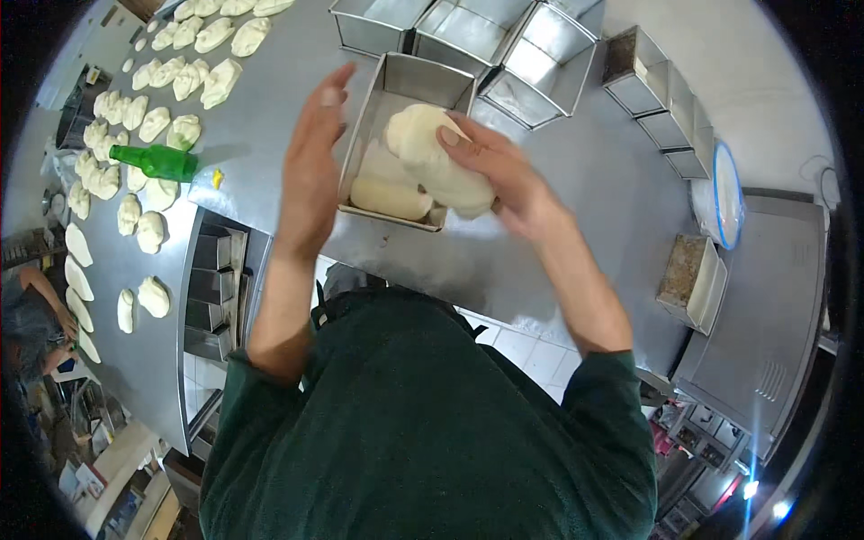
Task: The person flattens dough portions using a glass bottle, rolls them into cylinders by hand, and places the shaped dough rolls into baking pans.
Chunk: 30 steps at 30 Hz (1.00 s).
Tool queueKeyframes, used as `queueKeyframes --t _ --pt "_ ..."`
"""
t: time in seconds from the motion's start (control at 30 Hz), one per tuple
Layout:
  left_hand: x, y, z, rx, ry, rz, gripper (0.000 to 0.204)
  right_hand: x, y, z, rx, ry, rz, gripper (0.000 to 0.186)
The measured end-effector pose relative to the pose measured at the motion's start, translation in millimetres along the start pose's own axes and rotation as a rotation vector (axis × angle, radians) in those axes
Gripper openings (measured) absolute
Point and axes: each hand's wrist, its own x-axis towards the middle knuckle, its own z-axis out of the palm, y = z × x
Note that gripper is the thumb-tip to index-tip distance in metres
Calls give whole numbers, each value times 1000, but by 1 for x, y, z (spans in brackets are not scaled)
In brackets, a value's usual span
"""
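Observation:
A metal loaf pan (430, 79) stands on the steel table in front of me. My right hand (511, 173) grips a pale, rolled piece of dough (432, 162), held tilted above the pan's right side. Under it, another dough roll (389, 197) lies along the pan's near end. My left hand (312, 153) is raised at the pan's left side, its fingers stretched out and nothing in them. The held dough and my right hand hide part of the pan's right wall.
More loaf pans (468, 34) stand together behind this one, with others (661, 103) at the right. Several dough pieces (184, 81) cover the left of the steel table (261, 108). A green bottle (160, 162) lies there. Another person (40, 319) works at far left.

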Motion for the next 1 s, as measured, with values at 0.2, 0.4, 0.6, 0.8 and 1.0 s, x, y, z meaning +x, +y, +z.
queueKeyframes --t 0.2,0.4,0.6,0.8,1.0 --pt "-26 -60 -82 -401 233 -341 54 65 -27 -16 -971 -189 152 51" --pt "-70 -104 -131 -301 414 -591 53 116 20 -4 -1245 -162 356 47" --pt "-55 -113 -139 -286 395 -570 47 147 112 -40 -1202 -227 34 50" --pt "-33 -102 -135 -241 302 -505 46 156 98 -22 -1432 -368 195 52" --pt "-48 -102 -61 352 -399 -67 66 158 102 -28 -1334 -324 210 51"
